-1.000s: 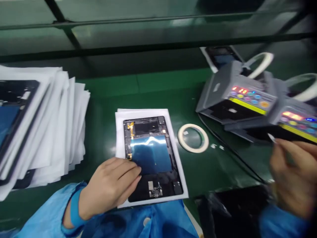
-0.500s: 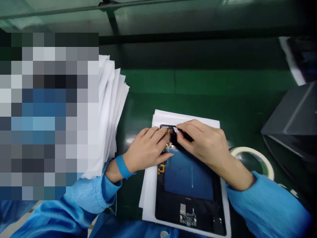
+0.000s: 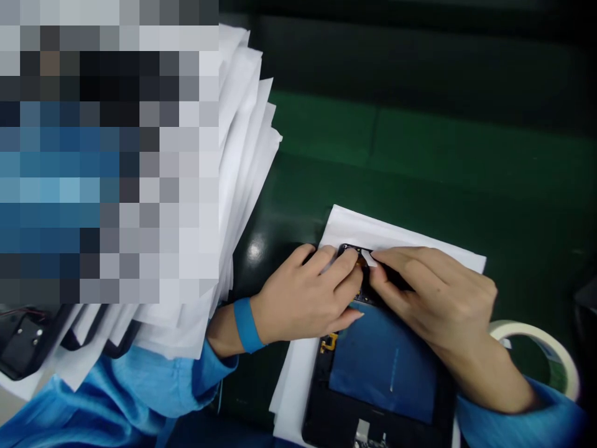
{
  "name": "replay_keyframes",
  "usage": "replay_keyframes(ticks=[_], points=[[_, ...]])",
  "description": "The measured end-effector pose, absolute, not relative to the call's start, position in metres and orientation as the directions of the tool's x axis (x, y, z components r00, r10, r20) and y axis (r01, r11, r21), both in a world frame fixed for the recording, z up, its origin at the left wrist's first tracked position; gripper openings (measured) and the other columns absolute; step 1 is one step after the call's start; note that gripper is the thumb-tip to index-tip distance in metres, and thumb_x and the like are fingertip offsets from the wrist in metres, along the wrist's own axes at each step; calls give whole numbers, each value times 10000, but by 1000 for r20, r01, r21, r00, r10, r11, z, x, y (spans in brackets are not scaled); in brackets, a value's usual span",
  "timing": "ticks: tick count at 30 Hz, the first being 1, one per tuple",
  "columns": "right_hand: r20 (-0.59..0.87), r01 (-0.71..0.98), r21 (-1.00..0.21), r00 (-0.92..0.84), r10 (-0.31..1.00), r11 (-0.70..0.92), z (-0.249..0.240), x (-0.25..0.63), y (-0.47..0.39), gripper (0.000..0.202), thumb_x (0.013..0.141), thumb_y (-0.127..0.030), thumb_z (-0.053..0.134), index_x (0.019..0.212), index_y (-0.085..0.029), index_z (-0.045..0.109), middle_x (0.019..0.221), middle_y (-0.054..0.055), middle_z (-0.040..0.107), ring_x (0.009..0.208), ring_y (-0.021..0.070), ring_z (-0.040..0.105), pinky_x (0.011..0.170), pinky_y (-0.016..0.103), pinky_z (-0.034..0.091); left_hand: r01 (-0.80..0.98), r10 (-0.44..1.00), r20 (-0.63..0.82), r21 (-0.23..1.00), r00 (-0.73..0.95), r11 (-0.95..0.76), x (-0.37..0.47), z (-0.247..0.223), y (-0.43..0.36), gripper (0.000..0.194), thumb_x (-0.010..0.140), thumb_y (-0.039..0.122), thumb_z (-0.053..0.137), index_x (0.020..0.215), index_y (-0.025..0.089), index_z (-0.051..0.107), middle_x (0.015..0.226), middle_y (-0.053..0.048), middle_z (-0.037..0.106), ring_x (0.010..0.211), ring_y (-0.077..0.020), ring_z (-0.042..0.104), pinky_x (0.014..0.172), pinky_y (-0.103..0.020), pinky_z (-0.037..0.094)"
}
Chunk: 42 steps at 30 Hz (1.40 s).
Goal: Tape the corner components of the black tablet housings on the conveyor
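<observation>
A black tablet-like device [image 3: 321, 398] with a blue panel [image 3: 382, 361] and exposed circuitry lies on white sheets [image 3: 293, 386]. My right hand [image 3: 438, 298] pinches a small white strip [image 3: 369, 258] between thumb and forefinger over the device's upper end. Resting on the upper left edge of the device is my left hand [image 3: 308, 292], palm down with fingers spread, its fingertips beside the strip. Part of the upper circuitry is hidden under the fingers. A gold flex part [image 3: 329, 342] shows below my left hand.
A tall stack of white sheets [image 3: 247, 149] stands on the left, partly pixelated, with black device edges at its lower end. A cream tape roll [image 3: 566, 358] lies right of my right wrist. The tabletop [image 3: 420, 193] is green.
The view has tilted down and shifted left, so the things appear farther right. My right hand still pinches the white strip; my left hand stays at the device's upper left.
</observation>
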State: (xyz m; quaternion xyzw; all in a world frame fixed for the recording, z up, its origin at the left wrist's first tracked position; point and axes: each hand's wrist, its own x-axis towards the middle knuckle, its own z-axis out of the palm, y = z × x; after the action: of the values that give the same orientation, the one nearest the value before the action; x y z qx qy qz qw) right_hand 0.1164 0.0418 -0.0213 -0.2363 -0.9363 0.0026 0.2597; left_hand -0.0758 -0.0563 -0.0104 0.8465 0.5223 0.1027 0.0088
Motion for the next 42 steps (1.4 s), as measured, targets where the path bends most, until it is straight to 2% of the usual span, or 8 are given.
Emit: replay_keyframes(ticks=[10,17,27,34,39,42], points=[[457,412,-149,-778,432,899,-22,118,42,198,873,-131,674,1059,-197,660,930,19,729,802,154,661,713,288,493,882,891,166,151,422,-446,-76,-10,-57,500,1012,456,492,1334,80,563,1401,-176,550,1179,-307,543,922,-423,426],[446,405,-19,-815,370,914,-19,116,41,172,898,-154,671,1069,-169,676,926,27,727,773,138,625,670,271,453,886,896,173,156,410,-436,-76,-10,-56,485,1011,447,493,1311,74,575,1364,-167,579,1161,-303,547,909,-422,432],[408,344,23,-860,305,939,-15,115,44,152,916,-140,633,1054,-166,690,936,18,731,786,124,629,713,266,469,882,894,166,163,416,-441,-75,-10,-56,471,1004,434,521,1297,70,583,1342,-181,584,1156,-305,555,908,-416,423],[329,364,119,-893,309,924,-6,111,36,158,950,-159,575,1051,-109,685,863,42,689,766,156,573,634,310,422,882,893,184,171,410,-440,-76,-9,-55,428,996,413,524,1247,78,612,1301,-156,625,1132,-291,576,917,-412,443],[290,394,53,-885,364,917,-4,107,30,281,903,-86,515,1142,-60,660,885,80,672,808,199,570,643,331,461,879,887,209,166,412,-447,-81,-8,-53,425,969,396,560,1245,78,613,1317,-153,631,1149,-292,579,954,-421,457],[301,424,20,-866,399,906,2,114,20,289,899,-105,509,1137,-106,673,1045,90,698,919,195,600,770,318,515,847,857,221,171,465,-504,-85,-3,-48,411,964,375,558,1248,84,618,1337,-152,630,1162,-305,577,944,-433,469]])
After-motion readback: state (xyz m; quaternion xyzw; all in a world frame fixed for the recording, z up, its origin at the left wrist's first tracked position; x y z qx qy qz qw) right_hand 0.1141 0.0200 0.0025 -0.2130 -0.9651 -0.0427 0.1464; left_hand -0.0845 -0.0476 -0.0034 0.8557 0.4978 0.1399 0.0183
